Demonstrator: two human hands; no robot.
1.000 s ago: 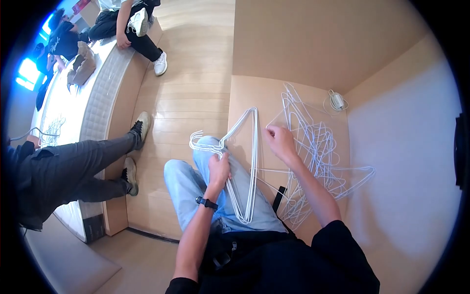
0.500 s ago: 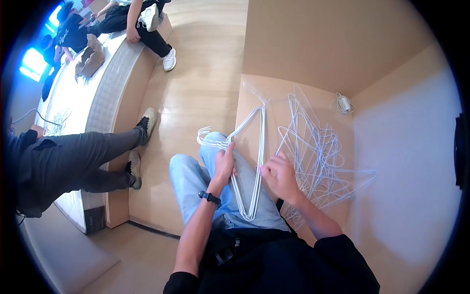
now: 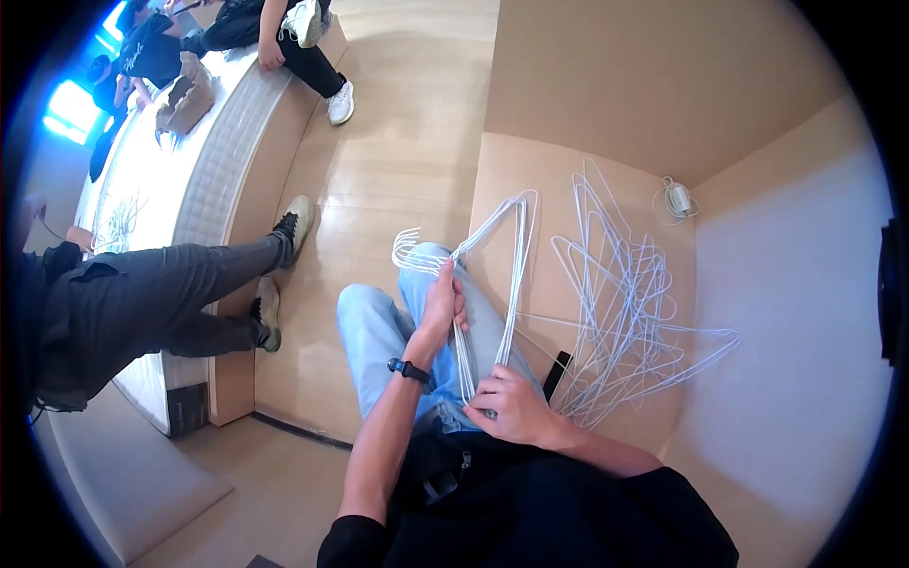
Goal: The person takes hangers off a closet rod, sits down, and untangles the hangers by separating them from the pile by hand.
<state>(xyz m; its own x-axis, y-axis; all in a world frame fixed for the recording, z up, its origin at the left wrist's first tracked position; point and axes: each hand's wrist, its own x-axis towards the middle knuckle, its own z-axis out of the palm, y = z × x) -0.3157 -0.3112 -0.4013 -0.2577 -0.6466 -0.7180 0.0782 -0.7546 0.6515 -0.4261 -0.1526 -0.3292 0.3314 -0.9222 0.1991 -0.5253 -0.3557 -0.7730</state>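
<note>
A bundle of white wire hangers [image 3: 517, 256] lies over my thigh, hooks pointing to the left. My left hand [image 3: 443, 305] is closed around the bundle just below the hooks. At the bundle's lower end, my right hand [image 3: 507, 405] has its fingers curled round the wires. To the right, a tangled heap of white wire hangers [image 3: 620, 303] rests on the wooden surface, apart from the bundle. A black strip [image 3: 557, 375] lies between my right thigh and the heap.
A white adapter with a coiled cord [image 3: 678, 199] sits by the back corner. Wooden panels [image 3: 653, 85] rise behind and to the right. At the left, a person in grey trousers [image 3: 170, 293] stands beside a mattress [image 3: 222, 151]; other people and a paper bag [image 3: 187, 97] are beyond.
My right hand has moved from beside the heap down to the bundle's lower end and closed on it. One hanger's outline now spreads to the right of the bundle's top corner.
</note>
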